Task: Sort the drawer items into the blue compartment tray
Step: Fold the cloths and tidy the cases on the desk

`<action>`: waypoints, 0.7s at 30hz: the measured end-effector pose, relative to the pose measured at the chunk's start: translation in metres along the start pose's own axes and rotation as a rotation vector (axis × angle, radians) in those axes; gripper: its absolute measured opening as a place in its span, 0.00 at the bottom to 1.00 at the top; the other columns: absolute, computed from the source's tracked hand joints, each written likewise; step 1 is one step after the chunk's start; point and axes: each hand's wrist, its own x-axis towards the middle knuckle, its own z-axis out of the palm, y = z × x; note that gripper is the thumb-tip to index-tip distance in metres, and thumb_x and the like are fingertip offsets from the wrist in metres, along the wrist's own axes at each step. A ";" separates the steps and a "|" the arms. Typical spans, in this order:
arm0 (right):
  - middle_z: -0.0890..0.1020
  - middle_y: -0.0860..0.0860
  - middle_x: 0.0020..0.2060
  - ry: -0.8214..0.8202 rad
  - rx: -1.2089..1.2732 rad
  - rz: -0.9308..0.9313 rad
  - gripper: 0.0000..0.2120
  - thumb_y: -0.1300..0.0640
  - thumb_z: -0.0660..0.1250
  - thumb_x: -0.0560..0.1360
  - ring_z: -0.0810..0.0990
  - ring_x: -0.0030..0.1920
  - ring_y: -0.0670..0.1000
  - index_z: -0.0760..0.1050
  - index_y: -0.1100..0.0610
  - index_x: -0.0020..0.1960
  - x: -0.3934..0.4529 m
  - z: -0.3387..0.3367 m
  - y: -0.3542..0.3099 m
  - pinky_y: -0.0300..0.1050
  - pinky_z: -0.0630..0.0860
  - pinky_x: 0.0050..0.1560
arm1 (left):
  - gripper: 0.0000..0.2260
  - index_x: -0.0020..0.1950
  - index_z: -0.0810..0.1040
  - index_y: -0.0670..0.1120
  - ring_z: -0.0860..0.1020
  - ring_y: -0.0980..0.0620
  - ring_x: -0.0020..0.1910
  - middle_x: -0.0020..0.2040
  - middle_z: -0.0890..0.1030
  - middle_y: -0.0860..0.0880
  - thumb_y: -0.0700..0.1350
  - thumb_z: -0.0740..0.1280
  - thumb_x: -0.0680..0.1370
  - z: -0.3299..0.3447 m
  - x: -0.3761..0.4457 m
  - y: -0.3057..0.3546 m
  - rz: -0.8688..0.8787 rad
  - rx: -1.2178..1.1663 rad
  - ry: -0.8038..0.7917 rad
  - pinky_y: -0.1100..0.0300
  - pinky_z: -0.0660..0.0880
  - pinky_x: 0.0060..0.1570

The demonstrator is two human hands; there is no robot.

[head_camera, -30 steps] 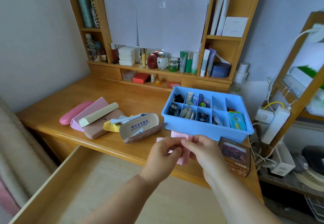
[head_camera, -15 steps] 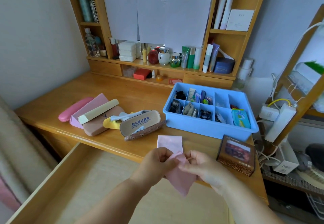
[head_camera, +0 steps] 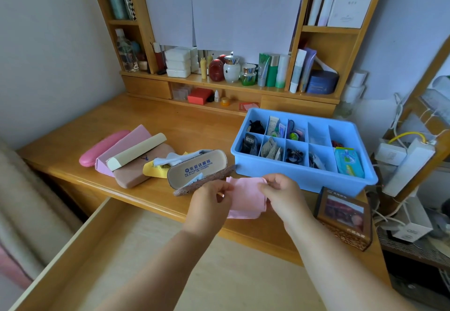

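Head view: pink cloth (head_camera: pixel 247 197) held up flat between both hands, just above the front edge of the desk (head_camera: pixel 199 125), in front of the blue tray (head_camera: pixel 304 177). Left hand (head_camera: pixel 209 203) pinches the cloth's left edge between thumb and fingers. Right hand (head_camera: pixel 283 196) pinches the upper right corner the same way. Cloth hangs as a rough square, lower edge loose.

Tray sits on the right part of the desk, just behind the cloth. Divided into two rows of compartments. Back row holds a dark bundle, small tubes, a few colourful bits. Front row holds a dark object, paper packets, black hair clips; the far right section holds a green-and-blue wipes pack (head_camera: pixel 348 161).

Just left of the hands lies an open glasses case (head_camera: pixel 197 168), beige lining with blue print, a white cloth inside. Touching it on the left, a yellow cloth (head_camera: pixel 153 169). Further left, a stack: brown case (head_camera: pixel 136 174) at the bottom, cream triangular case (head_camera: pixel 136 151) over it, pink triangular case (head_camera: pixel 126 145) beside, and a rounded pink case (head_camera: pixel 103 149) at the far left.

Right of the hands, a brown patterned box (head_camera: pixel 344 215) stands at the desk's front corner. Below the desk edge, the drawer (head_camera: pixel 97 250) is pulled out. Shelves behind the desk carry bottles and jars.
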 end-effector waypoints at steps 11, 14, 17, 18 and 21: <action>0.75 0.40 0.40 0.059 -0.457 -0.242 0.14 0.54 0.69 0.74 0.73 0.39 0.38 0.72 0.46 0.59 -0.002 0.014 0.031 0.29 0.63 0.31 | 0.12 0.60 0.79 0.52 0.74 0.55 0.39 0.48 0.74 0.53 0.46 0.64 0.77 -0.001 -0.002 -0.022 0.072 0.297 -0.120 0.65 0.71 0.40; 0.74 0.40 0.41 0.089 -0.560 -0.401 0.05 0.55 0.67 0.75 0.74 0.38 0.39 0.75 0.48 0.49 -0.014 0.005 0.042 0.30 0.67 0.33 | 0.09 0.53 0.82 0.50 0.77 0.56 0.44 0.46 0.80 0.53 0.41 0.65 0.77 -0.026 -0.005 -0.016 0.231 0.221 0.030 0.65 0.74 0.43; 0.77 0.45 0.42 0.092 -0.685 -0.553 0.05 0.62 0.71 0.71 0.76 0.40 0.48 0.79 0.53 0.43 -0.018 -0.003 0.057 0.43 0.75 0.38 | 0.06 0.50 0.82 0.45 0.79 0.54 0.47 0.47 0.82 0.50 0.39 0.65 0.77 -0.059 0.006 -0.021 0.178 0.148 0.216 0.63 0.78 0.40; 0.77 0.46 0.43 0.095 -0.693 -0.571 0.05 0.63 0.72 0.69 0.77 0.41 0.50 0.80 0.55 0.42 -0.018 -0.003 0.059 0.45 0.76 0.39 | 0.07 0.51 0.82 0.44 0.78 0.54 0.46 0.47 0.82 0.49 0.39 0.65 0.77 -0.072 0.014 -0.027 0.128 0.145 0.260 0.65 0.77 0.38; 0.78 0.47 0.43 0.130 -0.673 -0.581 0.07 0.66 0.73 0.67 0.77 0.40 0.51 0.80 0.56 0.41 -0.016 -0.001 0.061 0.45 0.76 0.39 | 0.08 0.54 0.80 0.45 0.76 0.50 0.43 0.47 0.81 0.48 0.40 0.65 0.77 -0.102 0.044 -0.053 0.013 0.282 0.305 0.57 0.76 0.44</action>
